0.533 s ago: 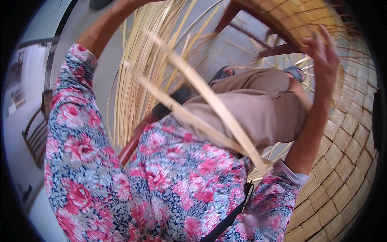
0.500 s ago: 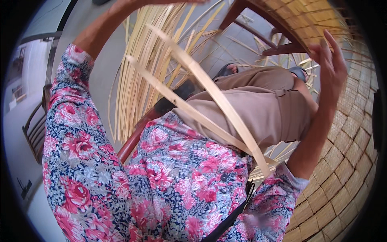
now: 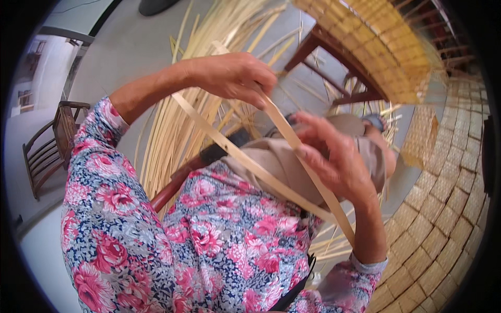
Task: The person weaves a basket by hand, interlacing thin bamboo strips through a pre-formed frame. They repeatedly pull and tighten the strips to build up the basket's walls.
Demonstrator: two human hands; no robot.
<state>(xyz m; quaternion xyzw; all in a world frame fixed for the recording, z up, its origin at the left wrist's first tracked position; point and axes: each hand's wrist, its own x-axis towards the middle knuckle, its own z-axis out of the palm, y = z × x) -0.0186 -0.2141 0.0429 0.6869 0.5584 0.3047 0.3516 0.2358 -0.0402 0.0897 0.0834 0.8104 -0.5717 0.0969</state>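
A long pale split-bamboo strip (image 3: 284, 125) runs slantwise above my lap. My left hand (image 3: 232, 76) is closed on it near its upper part, thumb and fingers pinched together. My right hand (image 3: 338, 159) hovers lower along the same strip, thumb tip at its edge. Its fingers are curved and apart, somewhat smeared by motion. A second bamboo strip (image 3: 236, 152) lies across my lap, nearer to me. The lower ends of both strips come close together beside my right forearm.
Many loose bamboo strips (image 3: 172, 141) lie piled on the floor at left. A yellow woven bamboo piece (image 3: 381, 47) rests on a reddish wooden stool (image 3: 334, 73) ahead. Stacked woven squares (image 3: 433, 235) fill the right side. A wooden chair (image 3: 49, 146) stands far left.
My left hand has come down from the top edge and taken hold of one strip. My right hand has moved left and down toward that strip. The view has shifted slightly.
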